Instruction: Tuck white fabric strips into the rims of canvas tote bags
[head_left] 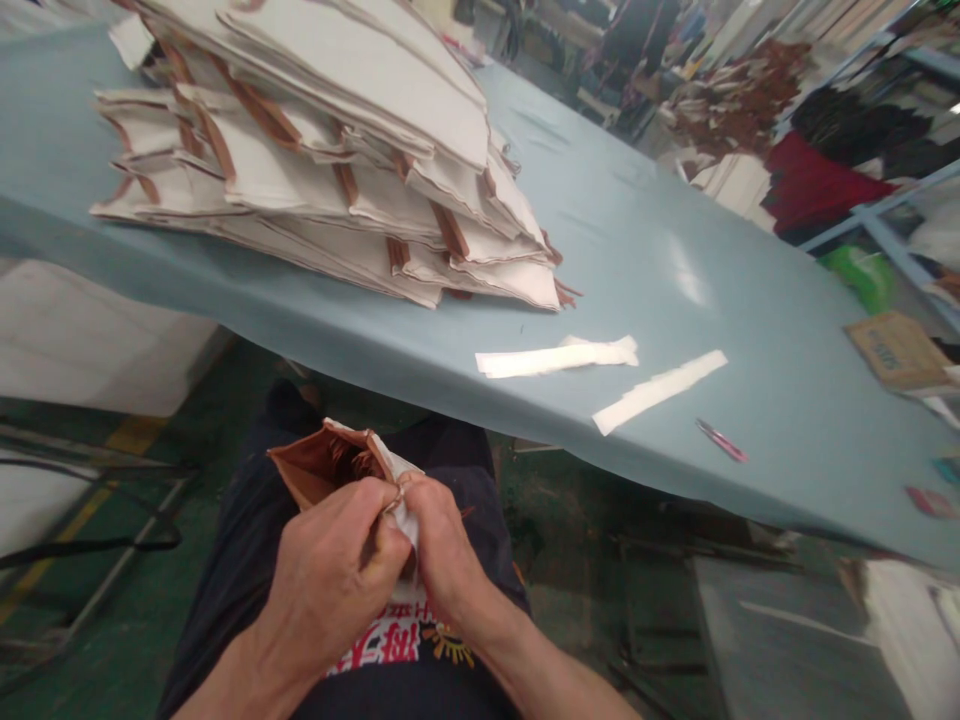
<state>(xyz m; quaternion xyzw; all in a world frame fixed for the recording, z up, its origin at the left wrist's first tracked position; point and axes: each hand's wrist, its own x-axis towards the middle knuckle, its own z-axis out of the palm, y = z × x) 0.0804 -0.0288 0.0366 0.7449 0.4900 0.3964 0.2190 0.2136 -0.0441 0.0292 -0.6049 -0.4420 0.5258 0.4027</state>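
Note:
A fabric bag [304, 470], white outside with a brown lining, rests over my lap with its mouth facing up. My left hand [337, 560] is closed, thumb and fingers pinching the bag's near edge. Right beside it, my right hand [442, 545] is also closed on the same edge, and the two hands touch. Brown threads or fringe show inside the bag's mouth. Whether something small sits between the fingertips is hidden. Above the hands, on the blue table [622, 250], lies a stack of white bags [360, 190] with brown trim.
Two piles of white strips [559, 357] lie near the table's front edge, with pink-handled thread snips [721, 440] to their right. A cardboard box [896, 350] and shelves holding cloth stand at the right. A metal-framed stand [97, 570] is on the floor at left.

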